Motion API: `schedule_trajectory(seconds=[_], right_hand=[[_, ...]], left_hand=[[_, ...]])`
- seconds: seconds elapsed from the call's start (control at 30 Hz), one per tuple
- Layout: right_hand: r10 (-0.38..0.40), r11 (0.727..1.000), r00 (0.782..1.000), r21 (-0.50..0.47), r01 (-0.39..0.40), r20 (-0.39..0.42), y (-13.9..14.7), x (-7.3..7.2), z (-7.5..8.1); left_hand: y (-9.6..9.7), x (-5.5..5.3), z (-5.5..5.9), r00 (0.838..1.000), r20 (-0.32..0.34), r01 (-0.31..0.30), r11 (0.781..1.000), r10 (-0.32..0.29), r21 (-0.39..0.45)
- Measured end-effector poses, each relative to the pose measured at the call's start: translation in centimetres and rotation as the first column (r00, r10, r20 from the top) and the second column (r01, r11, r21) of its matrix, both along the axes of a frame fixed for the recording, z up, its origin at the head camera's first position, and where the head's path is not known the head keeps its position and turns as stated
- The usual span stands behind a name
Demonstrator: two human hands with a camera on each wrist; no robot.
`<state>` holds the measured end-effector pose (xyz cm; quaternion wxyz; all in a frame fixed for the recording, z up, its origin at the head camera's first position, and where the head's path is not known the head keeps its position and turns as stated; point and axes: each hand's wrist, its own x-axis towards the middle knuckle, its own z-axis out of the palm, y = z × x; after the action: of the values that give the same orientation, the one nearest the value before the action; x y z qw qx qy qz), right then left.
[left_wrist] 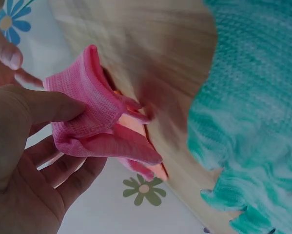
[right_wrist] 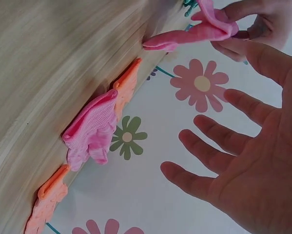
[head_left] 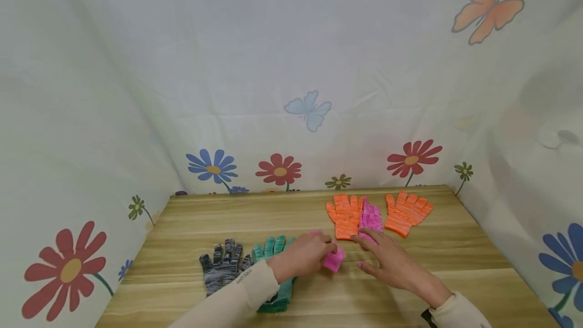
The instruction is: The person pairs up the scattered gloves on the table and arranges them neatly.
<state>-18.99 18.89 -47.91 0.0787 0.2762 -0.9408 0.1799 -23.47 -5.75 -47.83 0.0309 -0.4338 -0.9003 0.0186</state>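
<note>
My left hand (head_left: 302,255) pinches a pink knit glove (head_left: 334,259) by its cuff, thumb on one side and fingers on the other. In the left wrist view the pink glove (left_wrist: 94,105) hangs tilted, its fingers dangling over the wood. My right hand (head_left: 389,258) has its fingers spread and holds nothing, as the right wrist view confirms with the whole right hand (right_wrist: 243,151) in sight. Just beyond its fingertips lies a second pink glove (head_left: 371,216), folded or crumpled along its length, close beside an orange glove (head_left: 347,216).
Another orange glove (head_left: 407,214) lies at the back right of the wooden table (head_left: 218,216). Teal gloves (head_left: 284,295) sit under my left forearm, partly hidden. To their left are dark grey mottled gloves (head_left: 221,270). A flower-printed white curtain (head_left: 246,130) encloses the table.
</note>
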Motion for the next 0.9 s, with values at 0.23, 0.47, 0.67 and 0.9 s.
schedule_trajectory(seconds=[0.23,0.47,0.67,0.9], right_hand=[[0.004,1.0,0.999,0.017,-0.005,0.043,-0.2,0.1,0.0],[0.043,0.998,0.993,0.031,-0.046,0.108,-0.5,0.0,-0.5],[0.097,0.993,0.984,0.049,-0.105,0.149,-0.9,-0.1,-1.4],[0.14,0.978,0.983,0.14,-0.156,0.12,-1.8,-0.5,-2.6]], left_hand=[[0.4,0.8,-1.4,0.998,0.062,0.013,0.999,-0.01,-0.045],[-0.1,1.4,-2.1,0.996,0.046,0.076,0.996,-0.074,-0.039],[-1.3,3.2,-1.8,0.994,0.045,0.104,0.994,-0.102,-0.039],[-1.6,4.6,-2.4,0.987,0.039,0.161,0.985,-0.158,-0.063]])
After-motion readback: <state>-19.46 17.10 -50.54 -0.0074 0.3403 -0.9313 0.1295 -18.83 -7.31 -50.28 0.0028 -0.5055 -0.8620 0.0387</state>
